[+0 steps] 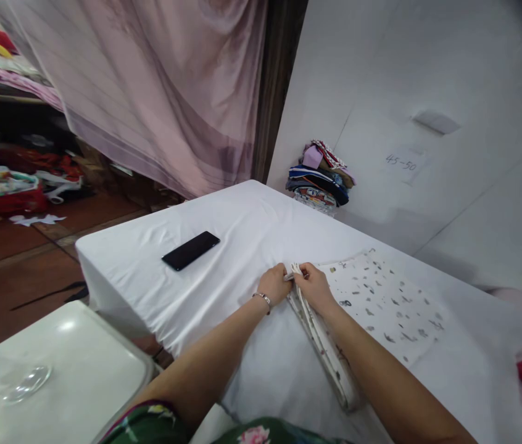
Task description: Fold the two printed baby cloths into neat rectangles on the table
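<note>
Both hands meet over the white-covered table (237, 216). My left hand (273, 283), with a bracelet at the wrist, is closed in a pinch at the top end of a folded white printed cloth (323, 345). Beside it, my right hand (315, 286) grips the same end, its fingers closed on the stacked layers. From there the folded strip hangs down toward my body, between my forearms. Another part or piece of white cloth with small dark prints (381, 302) lies flat beyond my right forearm; whether the two are joined is hidden.
A black phone (190, 250) lies on the table to the left. Folded clothes (319, 176) are stacked by the white wall (381, 92). A pale stool or chair (80, 345) stands at lower left. Pink curtain (187, 80) hangs behind; a red container (6, 197) is on the floor.
</note>
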`<state>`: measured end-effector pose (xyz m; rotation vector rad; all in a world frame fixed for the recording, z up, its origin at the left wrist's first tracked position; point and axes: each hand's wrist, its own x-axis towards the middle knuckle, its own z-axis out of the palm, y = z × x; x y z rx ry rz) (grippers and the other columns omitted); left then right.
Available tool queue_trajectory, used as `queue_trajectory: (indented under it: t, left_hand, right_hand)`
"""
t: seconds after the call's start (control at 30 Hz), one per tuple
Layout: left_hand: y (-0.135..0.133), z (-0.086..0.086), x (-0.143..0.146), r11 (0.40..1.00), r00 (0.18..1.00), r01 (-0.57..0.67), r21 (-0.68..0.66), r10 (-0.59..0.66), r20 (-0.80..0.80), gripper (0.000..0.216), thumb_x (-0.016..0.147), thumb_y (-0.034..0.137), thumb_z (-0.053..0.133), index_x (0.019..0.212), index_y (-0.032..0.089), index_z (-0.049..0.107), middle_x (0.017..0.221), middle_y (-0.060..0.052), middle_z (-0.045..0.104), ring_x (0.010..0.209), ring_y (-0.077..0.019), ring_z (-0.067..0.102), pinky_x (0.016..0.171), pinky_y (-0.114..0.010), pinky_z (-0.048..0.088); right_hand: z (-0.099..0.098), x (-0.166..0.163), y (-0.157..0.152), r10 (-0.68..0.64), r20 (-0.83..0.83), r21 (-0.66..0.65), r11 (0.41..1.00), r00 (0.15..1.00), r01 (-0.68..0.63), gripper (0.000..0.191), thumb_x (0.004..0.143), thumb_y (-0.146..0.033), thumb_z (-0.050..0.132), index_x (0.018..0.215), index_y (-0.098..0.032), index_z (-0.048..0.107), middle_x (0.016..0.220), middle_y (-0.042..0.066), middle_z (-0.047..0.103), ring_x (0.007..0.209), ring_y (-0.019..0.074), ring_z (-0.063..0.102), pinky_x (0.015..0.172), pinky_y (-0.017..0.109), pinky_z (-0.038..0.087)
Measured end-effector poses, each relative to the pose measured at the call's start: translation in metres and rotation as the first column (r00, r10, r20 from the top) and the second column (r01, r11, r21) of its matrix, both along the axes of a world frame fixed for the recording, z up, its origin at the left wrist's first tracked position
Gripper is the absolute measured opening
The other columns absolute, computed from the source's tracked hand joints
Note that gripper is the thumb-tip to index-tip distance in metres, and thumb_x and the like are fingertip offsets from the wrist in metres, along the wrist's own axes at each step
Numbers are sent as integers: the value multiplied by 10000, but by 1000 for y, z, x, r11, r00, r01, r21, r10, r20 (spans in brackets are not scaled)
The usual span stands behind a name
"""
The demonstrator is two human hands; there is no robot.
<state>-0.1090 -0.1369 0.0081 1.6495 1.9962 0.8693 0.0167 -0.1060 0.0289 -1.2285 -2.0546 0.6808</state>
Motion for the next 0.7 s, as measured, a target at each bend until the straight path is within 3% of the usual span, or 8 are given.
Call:
queue_trajectory:
  t: [0.07,0.17,0.2,0.27,0.43,0.7]
  left_hand:
    - [1,0,1,998,952,-48,-46,60,299,94,682,212,565,759,180,521,647,0,564,659,-153,560,625,-270,435]
    - [3,-1,3,981,669,-94,-168,187,719,150,677,187,590,790,172,492,581,37,536,550,-115,549,541,-235,457]
    - [4,-3,4,975,587,-95,-199,216,780,168,680,177,590,813,167,487,577,38,539,537,-110,552,525,-231,463]
    - [3,-5,3,972,532,-97,-213,232,814,195,686,159,579,857,161,485,591,31,557,538,-108,564,518,-225,473]
    - [-1,-16,-2,988,566,-125,-95,150,811,339,683,136,542,1014,172,482,583,46,560,534,-100,563,531,-208,473]
    - [-7,-20,-7,997,774,-76,-15,69,630,498,735,359,550,1183,164,454,614,29,593,546,-110,557,537,-208,434]
  right_hand:
    - [5,0,-3,-13,31,53,999,999,11,141,724,-245,464,804,-191,568,679,-19,589,576,126,500,569,228,371]
    - [4,-2,-7,-33,149,101,995,988,18,157,725,-194,457,846,-199,558,750,5,605,653,147,520,610,240,367]
    - [3,-4,-8,-32,191,100,995,981,13,158,722,-176,455,843,-198,554,766,13,607,679,154,526,625,245,365]
    - [-1,-8,-8,-14,242,87,996,970,-7,156,718,-150,455,836,-197,548,795,25,610,728,166,536,655,253,365]
    - [-3,-14,-6,29,245,58,997,969,-45,129,738,-154,465,839,-199,532,811,27,612,762,170,541,666,251,361]
    - [-12,-13,-7,62,180,63,995,982,-74,132,798,-240,450,880,-189,540,813,34,596,740,161,529,660,250,375]
